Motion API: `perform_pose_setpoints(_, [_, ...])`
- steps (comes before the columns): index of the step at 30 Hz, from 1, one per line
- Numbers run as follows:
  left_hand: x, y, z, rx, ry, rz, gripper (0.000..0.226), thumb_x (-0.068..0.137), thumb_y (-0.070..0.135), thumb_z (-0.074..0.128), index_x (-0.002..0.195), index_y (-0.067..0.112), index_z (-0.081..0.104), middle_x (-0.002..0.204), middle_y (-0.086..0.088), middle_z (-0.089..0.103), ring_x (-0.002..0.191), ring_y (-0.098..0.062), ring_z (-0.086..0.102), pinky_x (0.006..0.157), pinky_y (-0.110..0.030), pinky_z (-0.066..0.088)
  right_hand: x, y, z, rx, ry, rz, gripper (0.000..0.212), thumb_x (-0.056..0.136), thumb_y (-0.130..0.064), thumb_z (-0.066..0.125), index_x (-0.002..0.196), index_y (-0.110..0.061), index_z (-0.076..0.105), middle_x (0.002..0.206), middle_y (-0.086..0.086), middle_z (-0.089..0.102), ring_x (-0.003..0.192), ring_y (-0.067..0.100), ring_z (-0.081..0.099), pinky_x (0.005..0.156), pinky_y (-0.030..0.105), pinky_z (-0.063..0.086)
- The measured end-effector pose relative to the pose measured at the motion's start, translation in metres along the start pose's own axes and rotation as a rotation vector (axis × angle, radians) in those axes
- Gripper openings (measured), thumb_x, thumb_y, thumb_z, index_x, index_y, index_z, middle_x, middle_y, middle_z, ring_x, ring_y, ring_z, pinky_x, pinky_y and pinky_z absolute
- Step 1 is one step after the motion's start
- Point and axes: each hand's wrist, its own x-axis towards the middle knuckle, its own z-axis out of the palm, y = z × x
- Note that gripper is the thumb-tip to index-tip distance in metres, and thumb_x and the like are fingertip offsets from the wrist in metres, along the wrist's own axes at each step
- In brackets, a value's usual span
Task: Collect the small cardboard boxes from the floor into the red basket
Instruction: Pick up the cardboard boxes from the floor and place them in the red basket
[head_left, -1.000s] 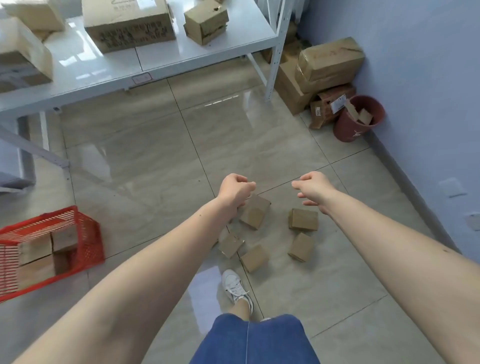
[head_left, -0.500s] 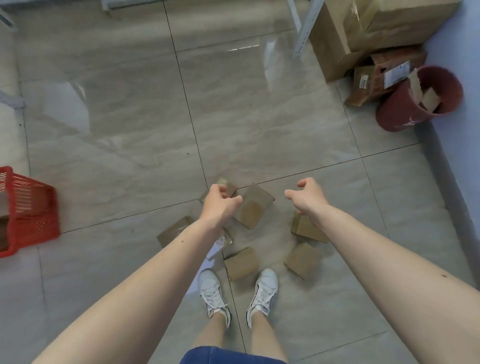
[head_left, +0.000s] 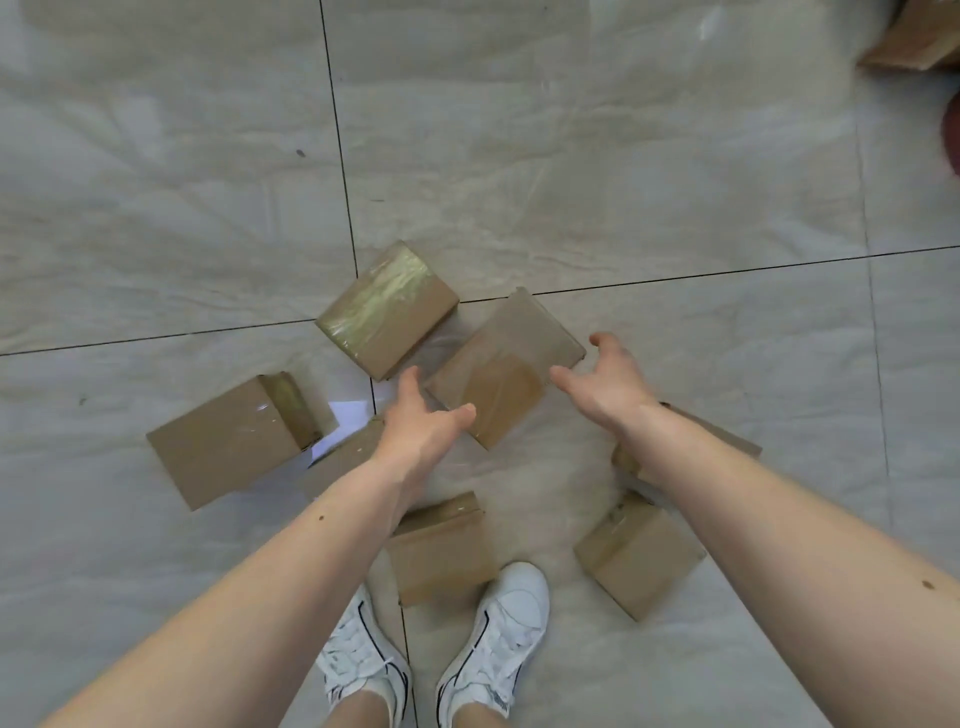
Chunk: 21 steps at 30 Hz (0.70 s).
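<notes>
So both hands are spread and holding nothing, left hand (head_left: 423, 431) and right hand (head_left: 610, 387) flanking the tilted box (head_left: 501, 371) mid-frame. Its long axis runs lower-left to upper-right, left grip looks nearer. More boxes (head_left: 387, 309) lie around on the floor (head_left: 675, 156); basket's out of view.

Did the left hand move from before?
Yes. The left hand has opened and reached forward toward the middle box on the floor; its fingers were curled before.
</notes>
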Motion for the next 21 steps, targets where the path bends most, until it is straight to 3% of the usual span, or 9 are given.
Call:
perform_pose_setpoints(2, [0.025,-0.007,0.005,-0.020,-0.002,0.006,0.090,0.090,0.026,0.067,0.156,0.033,0.006,0.142,-0.001,0.043,0.131,-0.024,0.044,0.103,-0.034,0.035,0.026,0.007,0.017,0.021,0.014,-0.035,0.077,0.090,-0.034,0.063,0.154,-0.013,0.026,0.159,0.011,0.029,0.143,0.028,0.038,0.113,0.033,0.031])
perform_pose_setpoints(4, [0.044,-0.013,0.010,-0.047,-0.018,-0.001,0.090,0.092,0.022,0.065,0.156,0.031,0.003,0.133,0.006,0.042,0.129,-0.022,0.047,0.102,-0.030,0.036,0.045,0.012,0.029,0.052,0.004,-0.055,0.077,0.090,-0.035,0.060,0.155,-0.016,0.024,0.159,0.009,0.029,0.141,0.029,0.040,0.115,0.039,0.036])
perform_pose_setpoints(7, [0.064,-0.021,0.015,-0.070,-0.038,-0.012,0.085,0.088,0.022,0.069,0.155,0.030,0.017,0.143,0.005,0.046,0.125,-0.021,0.052,0.109,-0.042,0.042,0.061,0.015,0.041,0.115,-0.014,-0.049,0.073,0.086,-0.040,0.058,0.152,-0.024,0.030,0.150,0.007,0.040,0.128,0.031,0.052,0.105,0.050,0.047])
perform_pose_setpoints(10, [0.064,-0.023,0.016,-0.090,-0.031,-0.016,0.079,0.088,0.022,0.069,0.153,0.028,0.024,0.132,0.003,0.051,0.119,-0.021,0.054,0.107,-0.046,0.045,0.058,0.014,0.041,0.171,-0.005,-0.034,0.066,0.087,-0.040,0.057,0.148,-0.024,0.035,0.142,0.008,0.046,0.120,0.031,0.057,0.098,0.050,0.052])
perform_pose_setpoints(12, [0.055,-0.018,0.013,-0.076,-0.039,0.002,0.077,0.089,0.021,0.068,0.152,0.027,0.023,0.126,0.006,0.048,0.117,-0.021,0.053,0.108,-0.045,0.044,0.050,0.011,0.035,0.170,0.004,-0.036,0.065,0.088,-0.040,0.057,0.147,-0.022,0.036,0.140,0.010,0.047,0.120,0.031,0.056,0.100,0.050,0.051])
perform_pose_setpoints(16, [0.014,-0.003,0.004,-0.028,-0.049,0.029,0.082,0.086,0.027,0.070,0.151,0.032,0.021,0.142,-0.006,0.043,0.125,-0.030,0.051,0.108,-0.048,0.043,0.016,-0.006,0.010,0.183,0.015,-0.041,0.066,0.085,-0.043,0.058,0.143,-0.020,0.039,0.138,0.010,0.047,0.120,0.031,0.056,0.100,0.051,0.051])
perform_pose_setpoints(19, [-0.032,0.016,-0.008,-0.010,-0.027,0.052,0.083,0.081,0.031,0.071,0.147,0.039,0.022,0.144,-0.012,0.041,0.128,-0.038,0.049,0.106,-0.053,0.044,-0.025,-0.027,-0.017,0.186,0.021,-0.060,0.067,0.079,-0.046,0.058,0.139,-0.019,0.043,0.134,0.009,0.049,0.114,0.030,0.059,0.096,0.052,0.052])
perform_pose_setpoints(21, [-0.065,0.032,-0.020,0.008,-0.001,0.094,0.080,0.083,0.028,0.070,0.147,0.037,0.024,0.143,-0.011,0.042,0.125,-0.034,0.052,0.104,-0.051,0.046,-0.056,-0.044,-0.039,0.183,0.028,-0.082,0.061,0.081,-0.044,0.060,0.135,-0.019,0.045,0.131,0.008,0.048,0.110,0.031,0.060,0.095,0.052,0.053])
